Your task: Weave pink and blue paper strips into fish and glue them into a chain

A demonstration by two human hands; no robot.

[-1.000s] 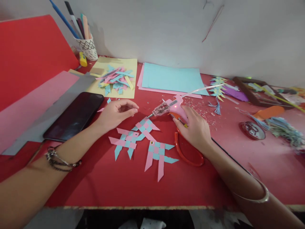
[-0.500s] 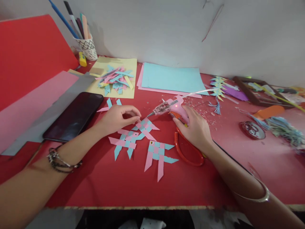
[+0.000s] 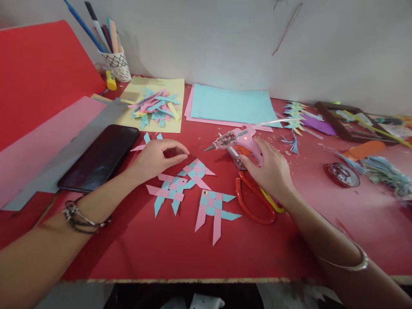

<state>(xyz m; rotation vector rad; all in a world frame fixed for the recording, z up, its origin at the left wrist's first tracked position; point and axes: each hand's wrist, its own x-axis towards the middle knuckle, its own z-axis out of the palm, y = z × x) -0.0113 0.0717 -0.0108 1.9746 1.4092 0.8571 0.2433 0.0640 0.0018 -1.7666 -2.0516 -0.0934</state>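
My right hand (image 3: 270,167) grips the handle of a pink glue gun (image 3: 252,146), a clear glue stick rising from its back. Its metal nozzle points left, above and apart from the pink and blue woven paper fish (image 3: 197,169). My left hand (image 3: 157,159) hovers left of that fish, thumb and forefinger tips nearly together; anything between them is too small to see. Two more paper fish, one (image 3: 174,189) near my left wrist and another (image 3: 210,201) in front, each bear an eye. Red-handled scissors (image 3: 238,197) lie under my right hand.
A black phone (image 3: 99,156) lies at left. Behind are a pile of paper strips (image 3: 157,105) on a yellow sheet, blue sheets (image 3: 231,103) and a pen cup (image 3: 117,64). At right are a small round dish (image 3: 341,174), yarn tassels (image 3: 384,174) and a brown tray (image 3: 350,128).
My right hand has drawn the glue gun up and to the right, its nozzle moving off the top paper fish. My left hand has shifted very slightly.
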